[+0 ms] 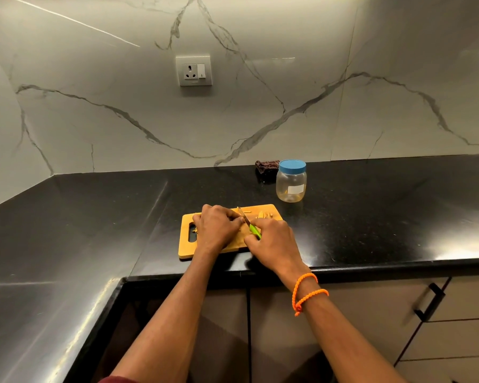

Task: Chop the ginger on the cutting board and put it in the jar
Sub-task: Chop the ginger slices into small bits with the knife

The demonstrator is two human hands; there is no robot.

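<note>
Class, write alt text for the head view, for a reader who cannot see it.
On a board, the right hand holds a knife beside the left hand, which covers the ginger being cut. Cut pieces lie on the board; a lidded jar stands behind.

left hand [215, 230] hides ginger under fingers [233, 217]

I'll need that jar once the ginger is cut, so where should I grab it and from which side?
Grip the jar round its clear body just under the blue lid, coming from the front right. It stands upright with that side open, while a dark cloth lies behind it to the left and the board sits in front to the left. The lid is on and must come off first.
</note>
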